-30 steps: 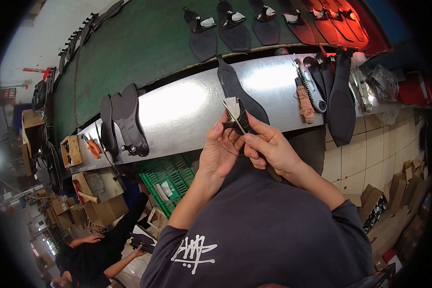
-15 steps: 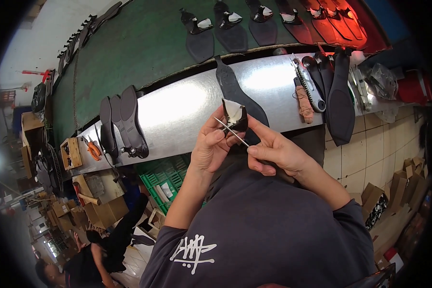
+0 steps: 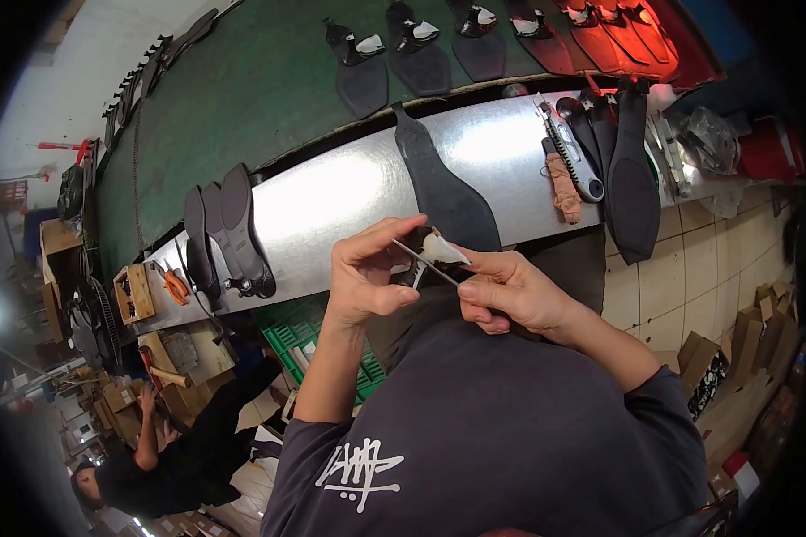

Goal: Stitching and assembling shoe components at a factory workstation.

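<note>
Above my lap, my right hand is closed on a thin metal tool that slants up to the left. A small black shoe part with a white lining is at its fingertips, seemingly pinched there too. Beside the part, my left hand has its thumb and forefinger spread around the tool's far end; its other fingers are partly hidden. Just beyond my hands a black shoe sole lies on the shiny metal bench strip.
Several soles with black-and-white straps line the green table, red-lit at right. A cutter, a wrapped tool and soles lie right; soles, orange-handled pliers left. A green crate stands below. Another person is lower left.
My left thumb and fingers have spread apart from the black-and-white part. The part has tipped over, its white side now toward my right fingertips. The other person's arms have shifted.
</note>
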Tool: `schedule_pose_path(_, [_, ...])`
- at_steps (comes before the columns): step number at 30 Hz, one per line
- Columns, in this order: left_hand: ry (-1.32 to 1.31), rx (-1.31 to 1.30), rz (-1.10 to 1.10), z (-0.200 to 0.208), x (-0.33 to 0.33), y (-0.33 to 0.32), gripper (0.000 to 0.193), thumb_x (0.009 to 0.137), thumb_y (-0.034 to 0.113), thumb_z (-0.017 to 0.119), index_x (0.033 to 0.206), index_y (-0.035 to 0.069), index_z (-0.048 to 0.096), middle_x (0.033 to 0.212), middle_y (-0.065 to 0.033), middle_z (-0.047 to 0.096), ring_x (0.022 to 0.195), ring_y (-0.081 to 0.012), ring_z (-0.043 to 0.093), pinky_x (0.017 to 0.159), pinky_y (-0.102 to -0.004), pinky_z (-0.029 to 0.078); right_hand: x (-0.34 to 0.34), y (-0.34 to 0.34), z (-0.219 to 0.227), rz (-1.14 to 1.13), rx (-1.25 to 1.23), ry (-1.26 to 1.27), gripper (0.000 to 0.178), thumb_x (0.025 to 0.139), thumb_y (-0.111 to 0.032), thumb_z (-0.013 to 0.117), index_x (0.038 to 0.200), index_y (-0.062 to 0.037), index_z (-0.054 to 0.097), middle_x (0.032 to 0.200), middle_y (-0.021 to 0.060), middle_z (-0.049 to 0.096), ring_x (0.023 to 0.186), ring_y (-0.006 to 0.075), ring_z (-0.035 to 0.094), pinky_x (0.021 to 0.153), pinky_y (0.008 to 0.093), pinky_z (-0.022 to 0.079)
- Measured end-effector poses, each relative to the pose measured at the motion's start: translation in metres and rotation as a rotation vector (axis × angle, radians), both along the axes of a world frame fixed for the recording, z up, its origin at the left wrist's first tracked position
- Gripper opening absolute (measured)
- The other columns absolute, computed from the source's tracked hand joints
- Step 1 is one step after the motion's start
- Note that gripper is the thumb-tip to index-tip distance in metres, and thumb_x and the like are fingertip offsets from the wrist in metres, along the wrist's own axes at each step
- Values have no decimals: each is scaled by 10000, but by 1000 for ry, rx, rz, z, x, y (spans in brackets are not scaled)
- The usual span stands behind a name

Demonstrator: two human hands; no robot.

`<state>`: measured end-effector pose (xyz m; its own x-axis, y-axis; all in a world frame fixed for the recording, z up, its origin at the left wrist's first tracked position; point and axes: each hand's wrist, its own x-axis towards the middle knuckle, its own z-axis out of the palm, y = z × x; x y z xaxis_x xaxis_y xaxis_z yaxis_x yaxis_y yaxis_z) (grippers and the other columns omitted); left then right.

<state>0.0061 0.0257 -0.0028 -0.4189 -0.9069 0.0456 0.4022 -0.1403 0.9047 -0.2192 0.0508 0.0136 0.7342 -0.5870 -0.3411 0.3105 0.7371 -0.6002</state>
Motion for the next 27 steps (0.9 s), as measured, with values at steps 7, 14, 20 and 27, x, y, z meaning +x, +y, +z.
schedule_pose_path(7, [-70, 131, 129, 2, -8, 7, 680, 629, 20, 780, 1259, -72, 540, 1143, -116, 589, 1034, -192, 596, 875, -302, 485, 5, -2, -19, -101, -223, 170, 470, 972, -104, 486, 1431, -124, 391, 641, -28, 513, 496, 16, 408, 443, 170, 336])
schedule_pose_path(14, [195, 367, 191, -14, 3, 5, 694, 745, 105, 706, 1352, -29, 396, 1121, -146, 591, 1000, -235, 625, 827, -342, 570, -5, -42, 6, -282, -508, 573, 418, 923, -94, 491, 1340, -102, 486, 626, 21, 582, 499, 70, 475, 488, 213, 398])
schedule_pose_path(20, [392, 409, 291, -39, 16, 14, 347, 850, 191, 645, 1143, 71, 504, 1099, -100, 604, 910, -203, 653, 773, -350, 591, -14, -97, -54, -342, -1305, 1662, 400, 857, -72, 513, 1255, -73, 539, 911, 165, 574, 856, 332, 574, 715, 442, 444])
schedule_pose_path(27, [395, 549, 393, -45, 32, 20, 236, 910, 132, 596, 1134, 72, 556, 1058, -81, 626, 894, -179, 645, 752, -318, 587, 20, -106, -38, -271, -1422, 1674, 326, 858, -222, 595, 1099, -3, 584, 923, 144, 593, 895, 329, 571, 761, 425, 460])
